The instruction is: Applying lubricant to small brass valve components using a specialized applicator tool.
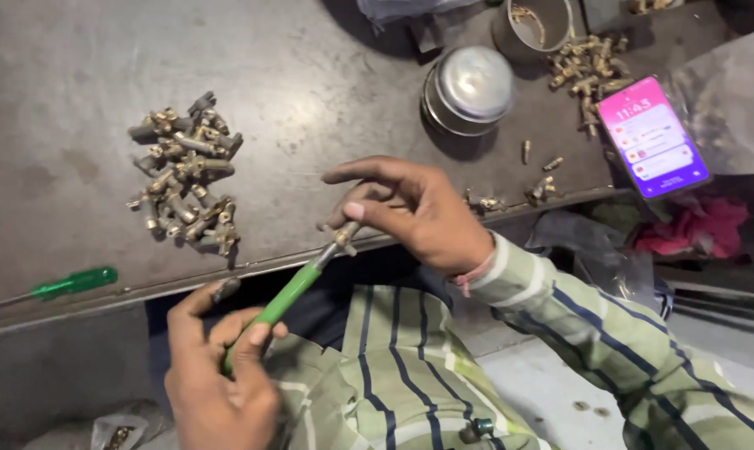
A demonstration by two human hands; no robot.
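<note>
Screwdriver meets brass fitting

My left hand [219, 379] grips the green screwdriver [281, 300]; my right hand [410, 212] pinches the brass fitting [344, 235] at its tip, index finger extended.

A dark, worn metal worktable [310, 75] stands under dim light.

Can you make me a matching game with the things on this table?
Things:
1. screwdriver
2. phone
3. round tin
4. pile of brass parts

Places:
a. lit up at the table's right edge
b. heaped on the left of the table
c. held in the left hand
d. top middle, lid on

Pairs: 1-c, 2-a, 3-d, 4-b
</note>
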